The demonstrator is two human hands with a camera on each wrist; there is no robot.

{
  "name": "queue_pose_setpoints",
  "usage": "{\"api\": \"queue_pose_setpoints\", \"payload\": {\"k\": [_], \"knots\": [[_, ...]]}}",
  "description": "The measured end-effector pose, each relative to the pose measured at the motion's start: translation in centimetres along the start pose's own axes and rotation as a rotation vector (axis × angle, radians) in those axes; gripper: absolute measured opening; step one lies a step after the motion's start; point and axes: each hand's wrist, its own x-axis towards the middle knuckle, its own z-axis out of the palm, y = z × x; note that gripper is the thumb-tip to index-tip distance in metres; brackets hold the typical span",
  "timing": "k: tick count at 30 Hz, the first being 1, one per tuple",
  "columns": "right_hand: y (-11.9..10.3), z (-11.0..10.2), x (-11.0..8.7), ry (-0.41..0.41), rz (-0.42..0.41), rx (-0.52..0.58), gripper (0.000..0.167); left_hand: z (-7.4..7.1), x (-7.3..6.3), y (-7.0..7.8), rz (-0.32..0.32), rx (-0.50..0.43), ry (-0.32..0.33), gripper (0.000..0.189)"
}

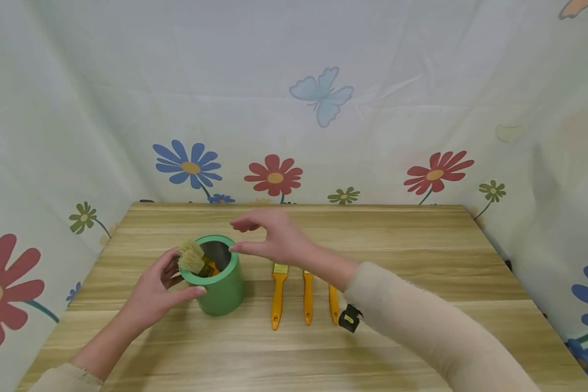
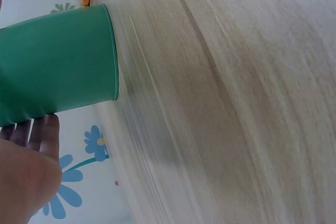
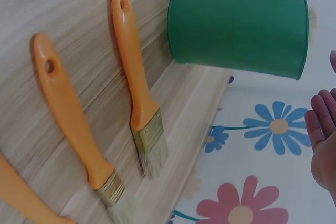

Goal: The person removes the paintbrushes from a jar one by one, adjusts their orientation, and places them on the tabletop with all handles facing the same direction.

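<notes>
A green cylindrical pot [image 1: 220, 296] stands upright on the wooden table, left of the middle. Pale bristles of a paintbrush [image 1: 192, 258] lean over its left rim, its orange handle going down inside; whether more than one brush is in there I cannot tell. My left hand [image 1: 157, 296] holds the pot from the left, thumb at the front and fingers round the far side. Over the pot's right rim is my right hand [image 1: 276, 237], thumb and fingers spread apart with nothing between them. Three orange-handled paintbrushes, left [image 1: 277, 302], middle [image 1: 308, 302] and right [image 1: 333, 305], lie beneath the right forearm.
The wooden table [image 1: 421, 245] runs back to a white curtain [image 1: 372, 152] printed with flowers and a butterfly. A small black box [image 1: 350, 318] shows beside the right sleeve. In the right wrist view the loose brushes [image 3: 134, 72] lie side by side near the pot.
</notes>
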Motion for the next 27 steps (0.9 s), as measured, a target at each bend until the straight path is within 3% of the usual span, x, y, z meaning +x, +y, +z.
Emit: {"api": "queue_pose_setpoints", "payload": {"k": [9, 27], "knots": [[-1.1, 1.5, 1.2, -0.037, 0.004, -0.006, 0.053, 0.0, 0.2, -0.1, 0.019, 0.005, 0.0, 0.086], [-2.1, 3.4, 2.8, -0.089, -0.064, -0.042, 0.048, 0.0, 0.1, 0.1, 0.036, -0.018, -0.015, 0.086]]}}
